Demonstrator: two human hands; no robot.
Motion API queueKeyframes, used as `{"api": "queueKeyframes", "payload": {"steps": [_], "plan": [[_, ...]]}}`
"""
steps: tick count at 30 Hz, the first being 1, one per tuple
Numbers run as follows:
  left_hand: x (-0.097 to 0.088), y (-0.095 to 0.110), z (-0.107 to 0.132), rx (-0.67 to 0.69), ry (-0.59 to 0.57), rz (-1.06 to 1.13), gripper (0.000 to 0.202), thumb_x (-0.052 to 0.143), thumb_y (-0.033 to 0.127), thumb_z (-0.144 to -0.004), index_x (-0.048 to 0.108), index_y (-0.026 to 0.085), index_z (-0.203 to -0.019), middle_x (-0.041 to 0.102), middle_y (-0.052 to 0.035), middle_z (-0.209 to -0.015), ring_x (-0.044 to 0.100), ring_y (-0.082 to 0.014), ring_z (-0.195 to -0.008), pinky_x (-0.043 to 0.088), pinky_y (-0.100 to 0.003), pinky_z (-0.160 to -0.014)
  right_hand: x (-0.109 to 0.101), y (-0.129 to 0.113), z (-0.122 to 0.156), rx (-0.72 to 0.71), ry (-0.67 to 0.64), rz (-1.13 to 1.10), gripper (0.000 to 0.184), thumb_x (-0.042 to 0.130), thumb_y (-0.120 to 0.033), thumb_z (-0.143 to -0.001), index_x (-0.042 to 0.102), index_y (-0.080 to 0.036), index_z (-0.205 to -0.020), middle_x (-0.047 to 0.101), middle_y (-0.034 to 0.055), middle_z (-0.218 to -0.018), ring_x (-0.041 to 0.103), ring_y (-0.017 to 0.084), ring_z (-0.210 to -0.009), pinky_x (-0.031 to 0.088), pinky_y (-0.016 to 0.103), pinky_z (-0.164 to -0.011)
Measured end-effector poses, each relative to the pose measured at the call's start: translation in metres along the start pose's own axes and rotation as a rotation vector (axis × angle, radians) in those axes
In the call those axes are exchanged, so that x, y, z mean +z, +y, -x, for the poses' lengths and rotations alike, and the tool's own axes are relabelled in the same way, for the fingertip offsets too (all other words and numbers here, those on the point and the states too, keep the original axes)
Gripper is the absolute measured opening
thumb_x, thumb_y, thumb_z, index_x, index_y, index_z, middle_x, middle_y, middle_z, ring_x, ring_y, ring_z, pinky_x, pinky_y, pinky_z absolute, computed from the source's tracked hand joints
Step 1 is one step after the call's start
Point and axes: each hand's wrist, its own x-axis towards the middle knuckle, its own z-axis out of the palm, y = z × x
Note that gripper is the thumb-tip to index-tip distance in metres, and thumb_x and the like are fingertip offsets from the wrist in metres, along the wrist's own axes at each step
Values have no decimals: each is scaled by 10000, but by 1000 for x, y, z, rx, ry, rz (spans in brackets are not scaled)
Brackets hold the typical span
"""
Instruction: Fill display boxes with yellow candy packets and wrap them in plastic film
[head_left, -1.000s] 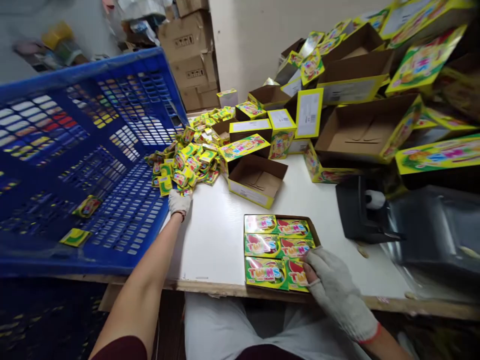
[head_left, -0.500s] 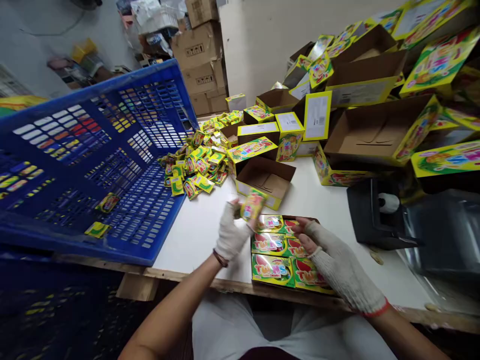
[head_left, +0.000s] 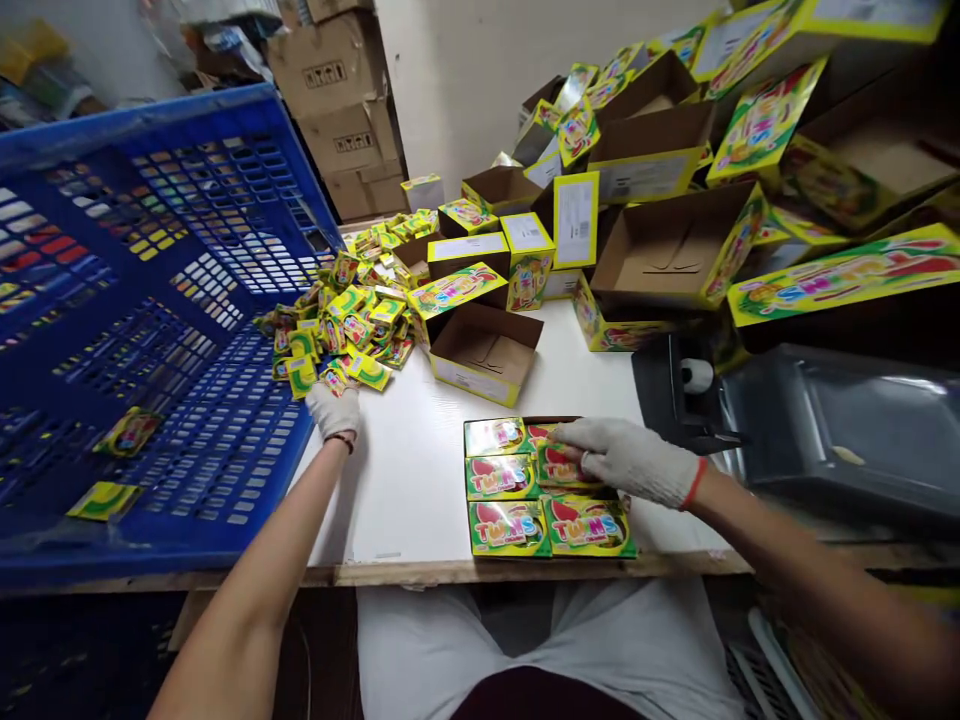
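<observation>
**Six TWINS packs (head_left: 508, 528) set in a shallow box (head_left: 568, 419)**

At the bottom of the frame, pale trousers (head_left: 412, 650) are seen below the wooden edge (head_left: 405, 572) of a white table (head_left: 405, 480). Just beyond it, at lower centre, the shallow box is filled by the packs, laid in two columns of three. Over the upper part of its right column the gloved right hand (head_left: 634, 458) is laid, open, fingers extended — two packs are partly covered by it.

At centre left, the gloved left hand (head_left: 335, 410) is set against the near edge of a pile of small packets (head_left: 360, 310); whether one is gripped cannot be told. The left of the frame is taken up by a blue crate (head_left: 161, 118), in which two loose packets (head_left: 105, 500) are seen. An open carton (head_left: 487, 360) is placed beside the pile, and a black tape dispenser (head_left: 660, 400) stands right of centre. Farther off, printed boxes (head_left: 649, 250) are heaped at upper right; brown cartons (head_left: 326, 80) are stacked at upper left.
</observation>
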Motion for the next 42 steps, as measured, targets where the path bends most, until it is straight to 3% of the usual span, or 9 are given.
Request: {"api": "queueKeyframes", "payload": {"steps": [4,9,15,18,23,26,32,36,42], "plan": [[3,-21,-24,-105,-7,-63,376,668,375,-911,602,152,-1207,597,-101,-1265,590,-271,-1149,511,-504,-977,26,-5,-4,-25,35,203,252,456,-100,-784,689,-183,-833,649,90,-923,590,216,-849,439,313,-747],[20,-16,-28,-121,26,1,336,664,321,-920,599,150,-1202,614,-96,-1222,622,-238,-1076,557,-452,-908,54,7,1,-141,241,264,273,479,-107,-817,702,-170,-961,647,114,-1005,571,248,-927,436,365,-809],[19,-2,35,84,-44,247,475,668,100,-824,532,118,-1279,697,-89,-1087,698,-183,-930,584,-300,-839,65,20,0,-241,394,158,220,460,-176,-907,678,-190,-935,669,102,-948,611,232,-865,492,373,-779],[10,7,90,403,-137,330,606,691,102,-743,532,177,-1323,666,-93,-1243,666,-215,-1107,549,-321,-978,64,15,0,-185,541,-40,263,464,-306,-963,649,-190,-1109,676,115,-1019,652,247,-947,544,393,-834],[-5,50,157,1300,-131,257,662,533,112,-819,383,176,-1461,628,-140,-1271,598,-250,-1189,515,-446,-1016,38,-12,-6,-134,685,-409,470,491,-413,-961,482,-207,-1383,639,135,-1246,684,245,-1036,576,404,-872],[3,83,174,1507,-106,204,617,493,67,-816,415,164,-1420,651,-139,-1190,612,-252,-1116,524,-450,-963,9,-21,-17,-233,606,-410,432,549,-409,-925,574,-205,-1305,680,104,-1193,670,235,-1036,550,388,-908],[40,106,185,1266,-367,26,480,660,253,-821,561,124,-1273,655,-140,-1109,618,-289,-1034,538,-443,-914,9,12,-32,-40,587,-246,252,454,-283,-891,691,-201,-860,710,47,-828,635,200,-804,502,311,-755],[55,97,191,1144,-539,83,341,578,228,-905,583,156,-1239,667,-109,-1109,631,-253,-1040,530,-417,-938,41,32,-31,10,634,-247,216,455,-258,-888,660,-209,-837,697,54,-848,619,203,-839,478,318,-801],[64,92,197,1012,-530,234,359,489,197,-945,543,162,-1298,672,-117,-1188,633,-235,-1107,514,-395,-982,48,41,-27,54,685,-254,203,448,-207,-922,641,-213,-860,673,48,-872,611,187,-874,474,302,-827]]}}
